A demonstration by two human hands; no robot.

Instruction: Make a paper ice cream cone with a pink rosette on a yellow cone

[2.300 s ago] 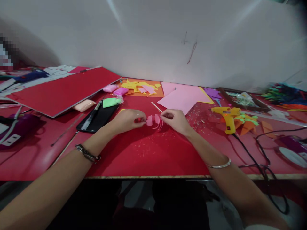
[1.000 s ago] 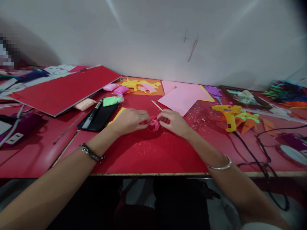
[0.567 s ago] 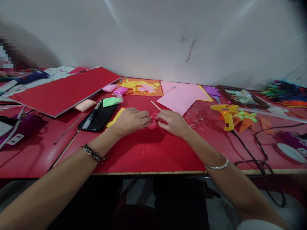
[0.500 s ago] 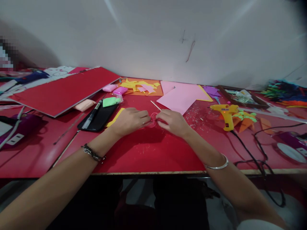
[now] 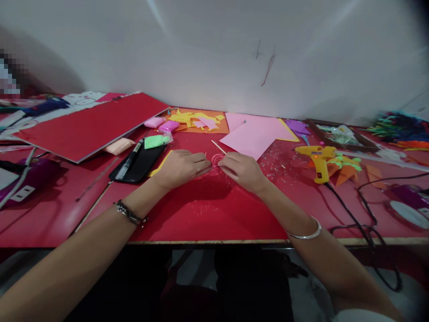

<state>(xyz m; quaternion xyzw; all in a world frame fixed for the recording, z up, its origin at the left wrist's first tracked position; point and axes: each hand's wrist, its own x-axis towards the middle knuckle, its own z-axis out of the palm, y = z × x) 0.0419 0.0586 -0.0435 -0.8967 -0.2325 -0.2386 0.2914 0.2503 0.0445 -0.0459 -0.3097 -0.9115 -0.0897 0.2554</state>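
Observation:
My left hand [image 5: 182, 168] and my right hand [image 5: 240, 170] meet over the middle of the red table [image 5: 208, 214]. Between their fingertips sits a small pink paper coil [image 5: 216, 160], wound tight. Both hands are closed in a pinch on it, one from each side. A thin wooden stick [image 5: 218, 147] lies just behind the coil. A pink paper sheet [image 5: 254, 134] lies beyond my right hand.
A yellow glue gun [image 5: 317, 157] with its black cable [image 5: 358, 219] lies at the right. A black phone [image 5: 139, 163] with a pen [image 5: 129, 160] and green clay [image 5: 156, 142] sit at the left, behind them a red board [image 5: 87, 127]. Paper scraps [image 5: 196, 120] lie by the wall.
The pink strip, loose and open 2.3 s ago, is now wound into a small tight coil. My hands have drawn closer together around it.

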